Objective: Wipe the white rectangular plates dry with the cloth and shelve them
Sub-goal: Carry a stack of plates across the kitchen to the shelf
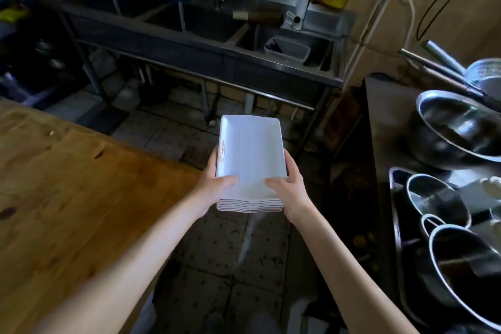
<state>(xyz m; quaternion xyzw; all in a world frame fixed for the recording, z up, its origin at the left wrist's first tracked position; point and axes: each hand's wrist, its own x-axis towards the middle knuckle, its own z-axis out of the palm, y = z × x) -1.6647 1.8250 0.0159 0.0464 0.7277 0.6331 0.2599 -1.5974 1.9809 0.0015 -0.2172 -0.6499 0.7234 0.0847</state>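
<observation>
plates: white rectangular stack, glossy, rounded corners, held over tiled floor
left hand: grips stack's left edge
right hand: grips right edge

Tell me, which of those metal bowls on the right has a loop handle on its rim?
The nearest metal bowl, at the bottom right. A loop handle rises from its far rim; the middle bowl and the big far bowl show plain rims.

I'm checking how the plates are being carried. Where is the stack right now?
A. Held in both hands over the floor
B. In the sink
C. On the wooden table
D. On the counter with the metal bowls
A: the left hand and right hand grip the stack by its sides, with floor tiles below.
</observation>
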